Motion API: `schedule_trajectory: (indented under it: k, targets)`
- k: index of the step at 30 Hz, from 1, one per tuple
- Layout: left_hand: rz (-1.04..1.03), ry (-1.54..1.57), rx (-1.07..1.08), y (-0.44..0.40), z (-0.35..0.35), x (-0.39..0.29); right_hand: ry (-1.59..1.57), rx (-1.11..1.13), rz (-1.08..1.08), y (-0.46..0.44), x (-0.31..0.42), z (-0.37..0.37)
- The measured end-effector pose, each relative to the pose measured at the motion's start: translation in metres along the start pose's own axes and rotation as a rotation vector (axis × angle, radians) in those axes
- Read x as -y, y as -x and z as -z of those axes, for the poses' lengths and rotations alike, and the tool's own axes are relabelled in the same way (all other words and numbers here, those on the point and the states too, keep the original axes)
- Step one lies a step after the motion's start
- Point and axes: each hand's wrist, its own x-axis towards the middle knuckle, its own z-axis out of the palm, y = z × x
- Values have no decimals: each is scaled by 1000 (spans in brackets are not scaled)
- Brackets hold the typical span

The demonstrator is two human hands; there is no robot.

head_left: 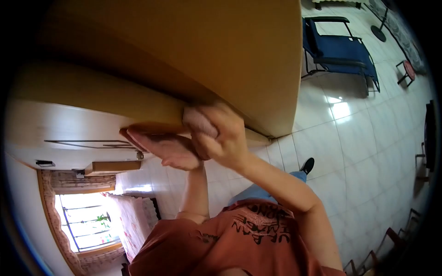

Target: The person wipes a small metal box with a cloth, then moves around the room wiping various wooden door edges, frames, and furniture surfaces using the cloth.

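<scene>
My left hand [168, 148] is stretched out flat, with its fingers extended along the edge of a wooden door or panel [152, 126]. Close beside it, partly overlapping its wrist, my right hand [226, 133] is curled closed near the same wood. A pale, pinkish blurred patch [200, 121] shows at its fingers; whether this is a held thing or part of the hand I cannot make out. Above both hands spreads a large brown wooden surface [221, 50].
A blue folding recliner [343, 49] stands on the tiled floor [322, 152] at the upper right, with a small red-topped stool [408, 70] beyond it. Dark chairs line the right edge. On the left are a bright barred window [87, 221] and a bed-like patterned cover [136, 221].
</scene>
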Motion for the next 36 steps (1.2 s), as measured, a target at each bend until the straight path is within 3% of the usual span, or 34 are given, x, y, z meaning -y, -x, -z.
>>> schedule_trajectory:
  k: [1, 2, 3, 5, 6, 8, 9, 13, 15, 16, 19, 20, 22, 23, 24, 26, 27, 30, 32, 36]
  targets:
    - [-132, -240, -23, -8, -6, -6, -121, 81, -156, 0, -1, 4]
    - [-140, -244, -35, -10, -3, -4, -238, 163, -310, 0, -4, 13]
    - [-179, -292, -12, -10, 0, 0, -235, 173, -301, 6, -6, 21]
    - [-234, -327, 50, -9, 1, -3, -1032, 136, -906, 32, -12, 36]
    - [-218, -331, 44, -6, 5, -5, -1019, 138, -921, 44, -18, 36]
    - [-316, -327, 131, -2, 14, -6, -1314, 11, -879, 66, -31, 37]
    - [-371, -197, 165, 6, 19, -7, -1372, 38, -855, 69, -32, 42]
    - [-308, 97, 396, 41, 39, -30, -1294, -138, -970, 79, -26, 52]
    - [-77, -174, 643, 46, 46, -39, -1376, -65, -998, 90, -39, 54]
    - [-77, -172, 645, 45, 43, -41, -1376, -68, -997, 94, -41, 53]
    - [232, -130, 776, 44, 27, -51, -1415, -48, -1006, 101, -41, 49]
    - [223, -133, 775, 47, 29, -54, -1378, -74, -1002, 104, -40, 48]
    - [477, -102, 751, 49, 38, -57, -1362, -74, -980, 97, -32, 42]
    - [305, -168, 751, 45, 42, -52, -1130, -84, -858, 86, -20, 40]
    - [275, -181, 739, 39, 45, -50, -903, -98, -729, 74, -8, 39]
    - [-126, -353, 550, 32, 51, -50, -976, -89, -749, 63, 4, 37]
    - [-195, -416, 437, 26, 50, -48, -710, -93, -602, 58, 6, 33]
    - [-207, -389, 231, -3, 36, -43, -126, -88, -150, 38, 7, 13]
    - [-162, -437, 264, -13, 33, -41, 8, 6, 18, 27, 9, -2]
    - [-184, -485, 320, -12, 25, -30, 37, -76, 186, -21, 37, -32]
